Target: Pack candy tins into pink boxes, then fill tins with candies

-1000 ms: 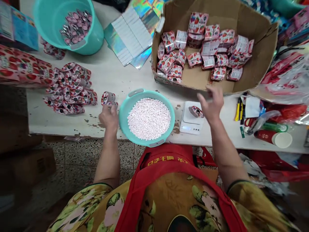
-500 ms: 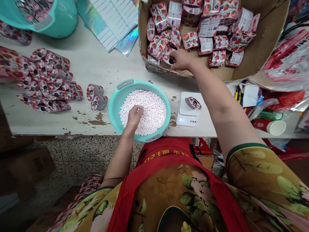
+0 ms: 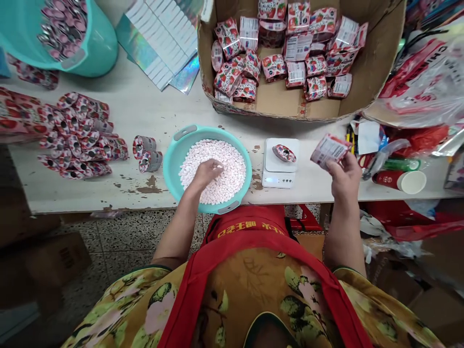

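Note:
My left hand [image 3: 209,172] is over the turquoise basin [image 3: 171,170], fingers pinched together around what looks like small candy. Small pale pink candies [image 3: 224,188] fill much of the basin. In my right hand [image 3: 344,178], raised to the right of the scale, is a small printed candy tub [image 3: 329,150] with a strawberry label, gripped at its right edge by thumb and fingers. A similar printed tub [image 3: 284,153] lies on the white digital scale [image 3: 270,181], whose display is lit.
A cardboard box [image 3: 279,104] holding several printed tubs stands at the back. Two tubs [image 3: 150,161] sit left of the basin, near a stack of more [image 3: 83,140]. A turquoise bucket [image 3: 103,53] holds pink-and-silver pieces. A paper cup [image 3: 412,182] lies on the right.
My right hand has come out of the cardboard box, moving towards me and right with a printed tub in it. My left hand has shifted slightly right over the candies.

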{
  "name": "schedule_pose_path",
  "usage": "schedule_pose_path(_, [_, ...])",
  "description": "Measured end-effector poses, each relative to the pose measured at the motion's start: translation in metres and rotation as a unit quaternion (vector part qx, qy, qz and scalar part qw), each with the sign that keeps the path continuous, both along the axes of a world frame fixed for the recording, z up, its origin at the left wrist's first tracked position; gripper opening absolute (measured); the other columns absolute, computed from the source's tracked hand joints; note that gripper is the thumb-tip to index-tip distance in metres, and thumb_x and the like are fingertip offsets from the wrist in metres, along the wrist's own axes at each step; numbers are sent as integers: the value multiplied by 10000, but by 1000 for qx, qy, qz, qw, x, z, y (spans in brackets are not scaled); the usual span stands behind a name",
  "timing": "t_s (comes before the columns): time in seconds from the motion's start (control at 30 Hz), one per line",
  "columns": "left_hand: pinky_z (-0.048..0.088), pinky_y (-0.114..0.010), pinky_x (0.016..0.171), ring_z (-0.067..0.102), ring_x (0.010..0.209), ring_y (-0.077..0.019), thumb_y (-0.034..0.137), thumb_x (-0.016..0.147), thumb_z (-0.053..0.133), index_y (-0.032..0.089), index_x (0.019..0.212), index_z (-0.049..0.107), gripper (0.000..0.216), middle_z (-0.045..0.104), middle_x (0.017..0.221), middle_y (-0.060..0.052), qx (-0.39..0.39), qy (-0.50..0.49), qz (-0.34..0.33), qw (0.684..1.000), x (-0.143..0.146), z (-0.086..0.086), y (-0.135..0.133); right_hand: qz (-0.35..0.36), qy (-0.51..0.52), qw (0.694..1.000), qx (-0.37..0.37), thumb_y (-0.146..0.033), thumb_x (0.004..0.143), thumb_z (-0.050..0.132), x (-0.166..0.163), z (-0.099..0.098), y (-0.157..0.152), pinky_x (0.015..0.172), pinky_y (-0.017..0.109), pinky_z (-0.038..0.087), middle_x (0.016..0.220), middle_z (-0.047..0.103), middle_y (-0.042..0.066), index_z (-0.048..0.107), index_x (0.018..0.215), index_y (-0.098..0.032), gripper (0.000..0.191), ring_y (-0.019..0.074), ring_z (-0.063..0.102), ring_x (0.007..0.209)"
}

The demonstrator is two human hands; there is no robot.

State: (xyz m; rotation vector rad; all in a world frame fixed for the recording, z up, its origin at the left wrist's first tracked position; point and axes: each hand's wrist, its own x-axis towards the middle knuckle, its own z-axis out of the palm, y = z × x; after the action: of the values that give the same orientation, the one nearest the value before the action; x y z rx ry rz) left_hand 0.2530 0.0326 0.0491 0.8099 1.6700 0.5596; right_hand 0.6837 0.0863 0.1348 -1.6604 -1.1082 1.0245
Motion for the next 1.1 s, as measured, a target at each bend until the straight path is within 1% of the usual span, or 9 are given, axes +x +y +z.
schedule_pose_path(0.1, [452, -228, 586, 572, 641, -118, 372, 628, 795, 173, 925, 648, 387, 651, 774, -11, -20, -186, 142, 972, -11, 5, -2, -77, 22, 995, -54, -344, 657, 804, 16, -18, -35, 857, 396, 612, 1079, 727, 43, 683, 1130, -200, 509, 223, 703, 956])
schedule_pose_path(0.2, [431, -211, 573, 561, 622, -99, 385, 677, 743, 154, 862, 643, 312, 649, 781, -32, -25, -200, 164, 966, -11, 8, 2, -127, 38, 988, -83, -336, 610, 810, 14, -30, -51, 832, 385, 608, 1063, 725, 44, 693, 1110, -189, 534, 214, 695, 913])
schedule_pose_path(0.3, [384, -216, 546, 509, 562, -100, 320, 739, 681, 152, 766, 632, 177, 584, 661, -10, -26, -94, 67, 993, 1, 21, 16, -138, 46, 985, -88, -366, 590, 817, 7, -37, -58, 850, 396, 599, 1057, 731, 54, 692, 1099, -189, 554, 216, 689, 906])
schedule_pose_path(0.4, [440, -253, 635, 568, 653, -145, 263, 818, 622, 168, 839, 662, 106, 624, 714, -16, 46, -9, -106, 993, 33, 45, 41, -133, 45, 986, -90, -390, 584, 824, 4, -41, -63, 905, 420, 585, 1038, 739, 65, 690, 1087, -190, 558, 227, 692, 924])
schedule_pose_path(0.5, [483, -306, 775, 627, 831, -196, 184, 864, 579, 178, 853, 663, 85, 692, 895, -59, 138, 59, -290, 945, 91, 63, 74, -133, 57, 985, -97, -395, 581, 829, 7, -44, -68, 962, 439, 566, 1046, 745, 66, 688, 1083, -193, 559, 233, 699, 948])
schedule_pose_path(0.63, [474, -355, 853, 634, 950, -251, 69, 869, 507, 151, 876, 684, 195, 686, 1005, -125, 191, 169, -451, 855, 176, 63, 111, -149, 76, 979, -115, -379, 583, 842, 18, -46, -77, 991, 442, 552, 1018, 754, 49, 682, 1097, -196, 568, 219, 707, 918])
schedule_pose_path(0.73, [463, -380, 834, 623, 992, -290, 39, 879, 473, 115, 894, 690, 231, 668, 1024, -174, 196, 224, -506, 810, 212, 53, 121, -153, 78, 977, -126, -387, 601, 838, 29, -50, -87, 982, 423, 553, 1019, 753, 48, 680, 1113, -192, 570, 209, 708, 911])
schedule_pose_path(0.87, [447, -370, 784, 599, 979, -283, 38, 904, 436, 117, 903, 683, 260, 642, 1025, -172, 224, 257, -523, 781, 221, 46, 120, -168, 77, 973, -137, -407, 610, 837, 40, -58, -97, 969, 415, 558, 1023, 759, 53, 680, 1136, -193, 589, 215, 713, 905])
schedule_pose_path(1.1, [440, -332, 783, 563, 917, -227, 52, 870, 470, 183, 928, 657, 236, 605, 1004, -91, 251, 223, -479, 811, 213, 35, 115, -168, 98, 971, -136, -401, 632, 839, 44, -69, -98, 993, 417, 552, 1075, 761, 57, 669, 1172, -200, 601, 214, 722, 932])
